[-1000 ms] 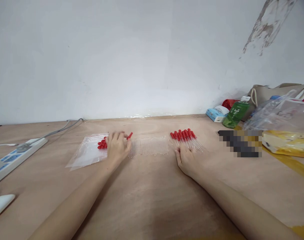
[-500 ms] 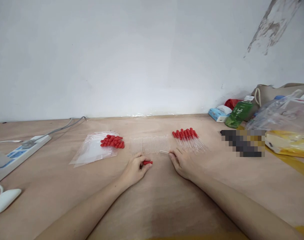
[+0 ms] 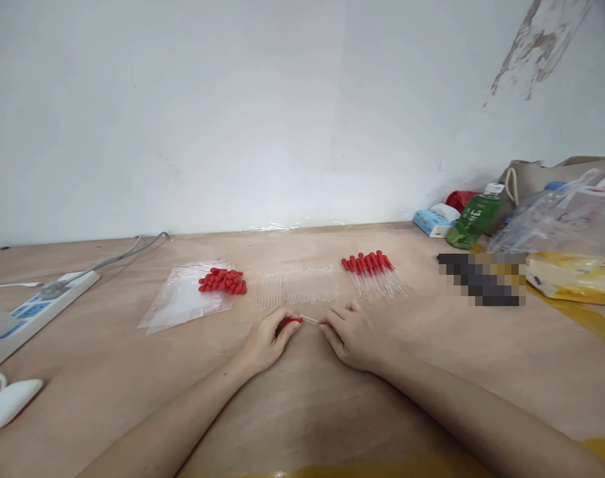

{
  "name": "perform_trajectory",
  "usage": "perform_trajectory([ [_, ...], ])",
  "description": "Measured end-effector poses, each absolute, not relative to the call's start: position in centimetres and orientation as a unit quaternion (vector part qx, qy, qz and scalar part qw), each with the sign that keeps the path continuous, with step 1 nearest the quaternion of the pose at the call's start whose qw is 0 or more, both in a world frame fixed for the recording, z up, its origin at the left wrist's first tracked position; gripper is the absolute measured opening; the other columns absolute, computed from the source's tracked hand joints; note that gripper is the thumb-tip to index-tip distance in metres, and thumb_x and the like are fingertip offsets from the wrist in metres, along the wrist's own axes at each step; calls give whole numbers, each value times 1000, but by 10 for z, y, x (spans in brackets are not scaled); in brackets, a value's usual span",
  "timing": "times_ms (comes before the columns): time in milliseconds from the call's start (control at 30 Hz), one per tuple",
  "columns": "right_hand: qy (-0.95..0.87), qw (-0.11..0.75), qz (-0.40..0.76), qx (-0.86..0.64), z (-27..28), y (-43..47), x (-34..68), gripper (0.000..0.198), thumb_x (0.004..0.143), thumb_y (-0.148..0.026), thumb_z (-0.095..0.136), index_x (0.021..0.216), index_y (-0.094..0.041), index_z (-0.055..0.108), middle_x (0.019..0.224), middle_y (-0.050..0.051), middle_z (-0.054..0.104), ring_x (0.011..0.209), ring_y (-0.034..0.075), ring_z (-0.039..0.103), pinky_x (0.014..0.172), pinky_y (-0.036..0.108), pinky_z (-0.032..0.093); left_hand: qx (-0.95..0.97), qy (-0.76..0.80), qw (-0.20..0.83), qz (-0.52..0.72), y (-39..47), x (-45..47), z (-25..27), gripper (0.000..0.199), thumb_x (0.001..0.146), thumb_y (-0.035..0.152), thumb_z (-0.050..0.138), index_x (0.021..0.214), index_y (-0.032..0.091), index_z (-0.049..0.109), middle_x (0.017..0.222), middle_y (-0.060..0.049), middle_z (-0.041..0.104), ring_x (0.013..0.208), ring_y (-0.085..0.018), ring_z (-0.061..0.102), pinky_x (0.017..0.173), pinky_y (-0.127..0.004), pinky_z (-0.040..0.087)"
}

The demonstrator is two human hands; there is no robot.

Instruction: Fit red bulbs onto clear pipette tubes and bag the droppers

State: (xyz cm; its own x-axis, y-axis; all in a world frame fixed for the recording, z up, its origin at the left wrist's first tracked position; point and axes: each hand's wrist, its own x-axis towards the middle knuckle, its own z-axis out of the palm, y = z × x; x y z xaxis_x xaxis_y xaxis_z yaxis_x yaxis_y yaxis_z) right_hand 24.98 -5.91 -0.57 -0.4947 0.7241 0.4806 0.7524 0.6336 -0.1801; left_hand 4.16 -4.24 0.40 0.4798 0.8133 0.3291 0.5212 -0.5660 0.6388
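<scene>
Pinched in my left hand (image 3: 270,338) is a red rubber dropper bulb (image 3: 293,320), its narrow end pointing right. My right hand (image 3: 347,335) is closed on a thin clear glass tube (image 3: 310,320). The tube's free end is at the mouth of the bulb; I cannot tell whether it is inside. Just beyond my hands lies a row of clear tubes (image 3: 297,285). A pile of red bulbs (image 3: 221,281) rests on clear plastic bags (image 3: 168,302) at the left. Several finished-looking droppers (image 3: 375,273), red bulbs on clear tubes, lie side by side at the right.
To the left are a power strip (image 3: 38,312) with cables and a white plug-like device (image 3: 14,403). At the right stand a green bottle (image 3: 474,219), a tissue pack (image 3: 434,221), a blurred dark object (image 3: 476,279) and plastic bags (image 3: 571,232). A white wall (image 3: 233,119) rises behind.
My right hand has moved left and slightly toward me, bringing the tube's end up to the red bulb. My left hand has stayed nearly in place, still pinching the bulb.
</scene>
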Motion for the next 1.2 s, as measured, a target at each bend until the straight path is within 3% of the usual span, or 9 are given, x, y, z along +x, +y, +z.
perform_trajectory([
  [233, -837, 305, -30, -454, 2, -63, 252, 20, 88, -22, 37, 83, -17, 56, 78, 3, 64, 66, 13, 53, 69, 29, 28, 805, 427, 238, 337, -41, 41, 0, 16, 87, 31, 42, 89, 18, 52, 81, -1, 59, 74, -13, 54, 68, -26, 43],
  [633, -878, 272, 3, -395, 2, -58, 256, 22, 88, -20, 37, 86, -20, 60, 78, 1, 63, 69, 11, 51, 71, 28, 25, 847, 388, 215, 294, -43, 40, 2, 19, 88, 30, 42, 91, 20, 59, 87, -2, 64, 83, -16, 57, 79, -30, 42],
  [900, -876, 255, -34, -408, 1, -57, 256, 24, 86, -22, 41, 82, -21, 64, 72, 1, 62, 62, 10, 47, 69, 31, 21, 891, 340, 134, 269, -44, 41, 2, 20, 88, 28, 41, 86, 20, 60, 76, -1, 65, 70, -14, 57, 82, -33, 36],
  [1200, -874, 240, 89, -413, 11, -61, 251, 21, 85, -20, 42, 80, -20, 62, 74, -1, 64, 65, 11, 51, 69, 28, 25, 910, 302, 96, 268, -44, 41, -2, 16, 86, 28, 45, 86, 18, 57, 76, -3, 62, 73, -15, 55, 83, -34, 36],
])
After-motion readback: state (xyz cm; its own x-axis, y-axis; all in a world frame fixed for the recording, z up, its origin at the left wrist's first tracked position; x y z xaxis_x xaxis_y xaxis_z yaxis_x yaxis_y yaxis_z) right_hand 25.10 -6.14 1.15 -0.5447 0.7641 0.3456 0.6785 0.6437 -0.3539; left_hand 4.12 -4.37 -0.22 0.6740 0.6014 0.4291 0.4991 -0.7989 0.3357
